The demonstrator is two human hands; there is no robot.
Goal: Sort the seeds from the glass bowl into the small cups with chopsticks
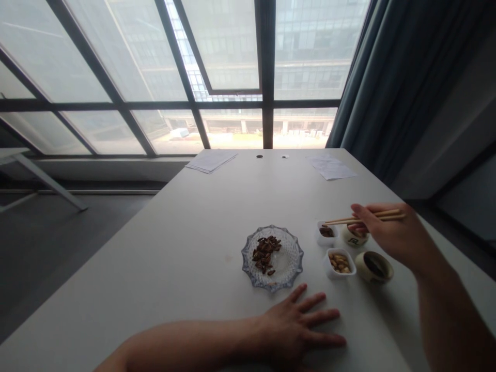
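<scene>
My right hand (382, 227) grips a pair of wooden chopsticks (343, 220), their tips over a small white plastic cup (320, 239) that holds dark brown pieces (326, 231). Below that hand is a small cream ceramic cup (354, 239), partly hidden by my fingers. A second white cup (332, 274) contains light tan nuts (339, 262), and a second ceramic cup (368, 279) with a dark inside stands to its right. My left hand (296, 328) lies flat with fingers spread, just below a scalloped glass plate (292, 263). Dark brown elongated pieces (265, 252) are heaped on the plate's left side.
Everything stands on a white table (194, 268). Paper sheets (212, 160) lie at its far left, with more paper (333, 167) at the far right. Two round holes are near the far edge. A dark curtain (372, 88) hangs at the right beside large windows.
</scene>
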